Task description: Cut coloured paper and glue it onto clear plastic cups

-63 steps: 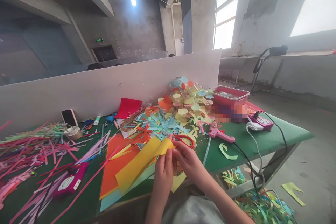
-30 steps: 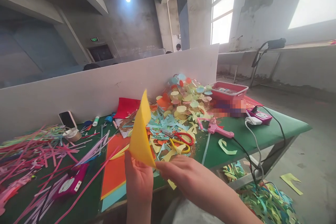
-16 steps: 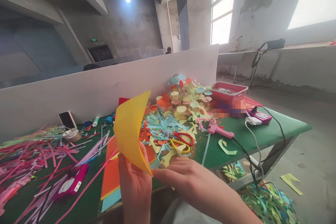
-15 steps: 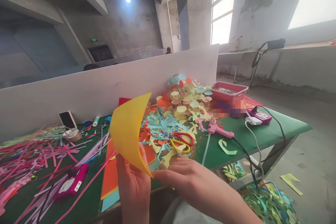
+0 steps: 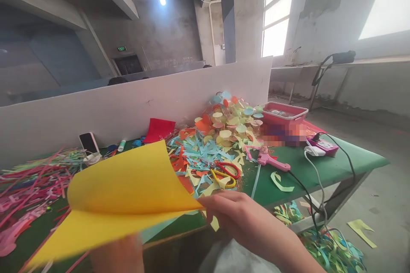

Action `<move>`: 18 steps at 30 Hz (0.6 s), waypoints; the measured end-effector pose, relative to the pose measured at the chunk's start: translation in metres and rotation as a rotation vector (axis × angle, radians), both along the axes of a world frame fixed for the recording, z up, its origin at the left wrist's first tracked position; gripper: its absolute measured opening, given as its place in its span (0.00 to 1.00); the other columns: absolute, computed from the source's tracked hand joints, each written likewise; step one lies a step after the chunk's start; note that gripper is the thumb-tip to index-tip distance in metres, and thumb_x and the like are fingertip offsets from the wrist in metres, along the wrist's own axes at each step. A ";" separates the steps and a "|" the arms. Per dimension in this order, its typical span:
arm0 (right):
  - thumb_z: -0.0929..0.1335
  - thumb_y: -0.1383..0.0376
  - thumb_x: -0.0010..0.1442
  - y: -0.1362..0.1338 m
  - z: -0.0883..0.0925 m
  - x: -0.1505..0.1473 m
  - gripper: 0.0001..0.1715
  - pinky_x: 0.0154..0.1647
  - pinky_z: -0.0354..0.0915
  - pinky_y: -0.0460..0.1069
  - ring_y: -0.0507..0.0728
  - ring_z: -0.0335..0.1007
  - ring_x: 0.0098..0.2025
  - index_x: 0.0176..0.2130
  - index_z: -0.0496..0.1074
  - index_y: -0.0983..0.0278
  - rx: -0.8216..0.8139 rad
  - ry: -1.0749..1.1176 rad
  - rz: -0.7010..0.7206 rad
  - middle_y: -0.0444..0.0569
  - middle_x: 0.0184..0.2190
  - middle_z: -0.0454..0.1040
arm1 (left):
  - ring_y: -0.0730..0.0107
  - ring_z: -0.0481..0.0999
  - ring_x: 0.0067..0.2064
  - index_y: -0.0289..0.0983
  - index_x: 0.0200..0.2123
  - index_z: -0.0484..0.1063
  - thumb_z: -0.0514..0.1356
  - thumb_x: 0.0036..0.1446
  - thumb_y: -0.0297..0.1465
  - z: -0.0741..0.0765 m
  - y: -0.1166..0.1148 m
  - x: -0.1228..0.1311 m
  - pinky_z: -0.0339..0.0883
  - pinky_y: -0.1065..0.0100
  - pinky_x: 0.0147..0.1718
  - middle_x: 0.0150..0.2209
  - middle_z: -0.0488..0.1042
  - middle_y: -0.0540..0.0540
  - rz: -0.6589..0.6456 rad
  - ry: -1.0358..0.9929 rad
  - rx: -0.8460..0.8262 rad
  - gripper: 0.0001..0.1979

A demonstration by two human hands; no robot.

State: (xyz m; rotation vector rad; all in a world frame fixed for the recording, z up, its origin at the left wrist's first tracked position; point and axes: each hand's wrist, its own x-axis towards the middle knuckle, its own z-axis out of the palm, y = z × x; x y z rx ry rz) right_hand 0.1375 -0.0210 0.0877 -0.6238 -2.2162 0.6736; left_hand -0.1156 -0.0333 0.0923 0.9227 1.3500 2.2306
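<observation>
A large yellow sheet [image 5: 124,183] is held in the air above the near edge of a green counter [image 5: 355,158], filling the lower left of the view. It bends along a crease, with a broad curved upper part and a blurred lower flap spreading to the left.

The person's right hand [image 5: 232,213] pinches the sheet's right-hand corner, its fingers [image 5: 212,201] closed together on the paper, thumb side toward the sheet. The left hand [image 5: 120,251] is below the sheet, which hides nearly all of it; only a blurred part near the wrist shows, so whether its fingers are apart or gripping cannot be told.

Just beyond the right hand lie scissors [image 5: 221,165] with red and yellow handles, on a heap of cut paper scraps [image 5: 205,151]. To the right of the scissors, a pink glue gun [image 5: 273,162] lies on its side. Behind the scraps rises a pile of paper discs [image 5: 235,121]. Thin pink and green strips [image 5: 32,175] spread across the far left.
</observation>
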 end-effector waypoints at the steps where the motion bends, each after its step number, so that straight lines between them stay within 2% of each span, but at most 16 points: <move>1: 0.59 0.76 0.66 0.000 -0.001 -0.001 0.20 0.39 0.65 0.45 0.52 0.71 0.35 0.50 0.71 0.60 -0.035 0.013 0.003 0.46 0.35 0.77 | 0.54 0.69 0.62 0.44 0.55 0.70 0.54 0.62 0.44 0.001 0.004 0.010 0.69 0.55 0.57 0.58 0.73 0.45 0.022 -0.011 0.041 0.21; 2: 0.58 0.75 0.66 0.001 -0.001 -0.002 0.19 0.38 0.65 0.45 0.52 0.71 0.34 0.48 0.71 0.60 -0.068 0.019 0.006 0.45 0.34 0.77 | 0.58 0.68 0.62 0.46 0.55 0.70 0.52 0.63 0.45 0.002 0.008 0.020 0.69 0.59 0.58 0.59 0.72 0.49 0.051 -0.039 0.097 0.21; 4: 0.58 0.73 0.67 0.001 -0.002 -0.003 0.17 0.35 0.64 0.45 0.51 0.69 0.31 0.46 0.71 0.60 -0.125 0.028 0.015 0.45 0.34 0.77 | 0.63 0.68 0.62 0.49 0.54 0.71 0.55 0.63 0.44 0.003 0.016 0.038 0.67 0.64 0.59 0.57 0.74 0.52 -0.032 -0.172 0.166 0.18; 6: 0.58 0.72 0.68 0.003 -0.003 -0.002 0.16 0.34 0.64 0.44 0.50 0.68 0.30 0.46 0.71 0.60 -0.180 0.037 0.024 0.44 0.34 0.77 | 0.63 0.70 0.61 0.48 0.52 0.74 0.56 0.63 0.44 0.004 0.021 0.050 0.65 0.65 0.60 0.54 0.77 0.53 -0.089 -0.269 0.160 0.17; 8: 0.58 0.71 0.68 0.007 -0.003 0.000 0.15 0.34 0.64 0.44 0.50 0.68 0.30 0.45 0.70 0.59 -0.244 0.029 0.025 0.43 0.34 0.77 | 0.64 0.69 0.61 0.47 0.50 0.76 0.57 0.63 0.43 0.005 0.022 0.054 0.64 0.66 0.61 0.53 0.78 0.54 -0.065 -0.365 0.152 0.16; 11: 0.58 0.67 0.70 0.014 -0.003 0.003 0.13 0.34 0.63 0.43 0.50 0.69 0.31 0.44 0.70 0.59 -0.392 -0.008 0.019 0.42 0.33 0.77 | 0.67 0.66 0.64 0.45 0.49 0.76 0.58 0.63 0.37 0.009 0.019 0.046 0.63 0.68 0.61 0.55 0.76 0.56 0.023 -0.483 0.168 0.13; 14: 0.59 0.63 0.70 0.020 -0.007 0.002 0.13 0.36 0.63 0.45 0.52 0.71 0.35 0.41 0.72 0.59 -0.489 -0.055 0.024 0.43 0.35 0.78 | 0.68 0.66 0.64 0.44 0.49 0.76 0.59 0.62 0.36 0.015 0.013 0.036 0.65 0.70 0.60 0.55 0.77 0.56 0.039 -0.436 0.203 0.13; 18: 0.65 0.54 0.66 0.023 -0.016 -0.005 0.15 0.39 0.62 0.47 0.55 0.68 0.37 0.38 0.74 0.62 -0.433 -0.127 -0.010 0.46 0.35 0.75 | 0.65 0.70 0.60 0.44 0.51 0.75 0.62 0.59 0.36 0.019 0.007 0.041 0.67 0.69 0.57 0.54 0.77 0.54 0.007 -0.240 0.206 0.16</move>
